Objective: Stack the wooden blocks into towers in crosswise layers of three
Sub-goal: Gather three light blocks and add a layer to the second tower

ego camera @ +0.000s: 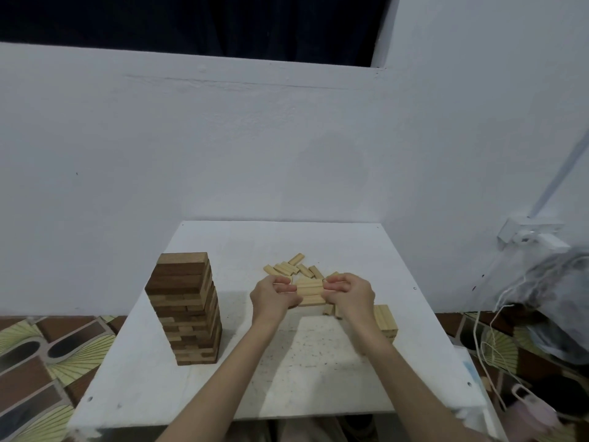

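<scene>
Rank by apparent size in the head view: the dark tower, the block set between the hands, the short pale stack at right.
1. Dark tower, clearly largest.
2 and 3. Pale stack and the block set held between both hands look alike; hands and an arm hide part of each, so no ranking.

White table (223, 393) vs plain white wall (223, 148) — dark window (207, 20) above; patterned tile floor (41, 371), dim light.

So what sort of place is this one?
Probably a room in a home: a small white table against a plain white wall, patterned floor tiles, and a wall socket with cords.
</scene>
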A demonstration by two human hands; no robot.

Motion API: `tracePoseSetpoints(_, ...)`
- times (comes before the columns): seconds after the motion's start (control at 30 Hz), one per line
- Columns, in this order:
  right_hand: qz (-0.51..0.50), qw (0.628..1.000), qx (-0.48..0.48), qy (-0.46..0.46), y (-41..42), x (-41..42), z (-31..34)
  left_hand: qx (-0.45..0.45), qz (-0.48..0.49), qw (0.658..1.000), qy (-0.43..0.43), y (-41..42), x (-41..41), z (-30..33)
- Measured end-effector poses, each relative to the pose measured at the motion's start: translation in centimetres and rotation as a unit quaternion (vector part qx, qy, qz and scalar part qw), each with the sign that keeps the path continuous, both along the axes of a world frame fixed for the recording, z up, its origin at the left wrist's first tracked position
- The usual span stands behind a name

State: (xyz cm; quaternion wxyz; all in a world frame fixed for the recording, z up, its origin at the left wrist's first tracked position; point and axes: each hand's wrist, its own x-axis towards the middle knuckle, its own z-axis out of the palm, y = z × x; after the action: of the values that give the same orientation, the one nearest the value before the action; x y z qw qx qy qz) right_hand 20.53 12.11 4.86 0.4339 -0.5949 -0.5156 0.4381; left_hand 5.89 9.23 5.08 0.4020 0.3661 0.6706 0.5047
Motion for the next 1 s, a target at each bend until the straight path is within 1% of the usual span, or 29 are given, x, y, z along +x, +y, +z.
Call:
tracePoseSetpoints(0.17,-0.006,1.000,0.014,0.005,0.0,3.1,2.3,0.016,-0.019,0.999,-0.048,0.2,2.5,1.6)
tracePoseSetpoints(0.3,-0.011,1.000,0.003,0.002,-0.2,5.6,2.8,0.022,-0.042,0.996,-0.075,0.1,4.7,2.1)
tracePoseSetpoints(0.53,-0.024,1.000,-0.008,-0.014,-0.8,9.1,2.8,0.012,-0.069,0.996,-0.064,-0.2,7.9,2.0)
tracePoseSetpoints(0.63,-0.022,0.999,-0.017,-0.016,-1.0,10.1,2.6,0.004,-0.071,0.994,-0.077,-0.5,8.9,1.7)
tracePoseSetpoints(1.0,-0.018,0.999,-0.041,-0.001,-1.3,11.6,1.7,-0.020,-0.082,0.993,-0.089,-0.8,10.5,1.2)
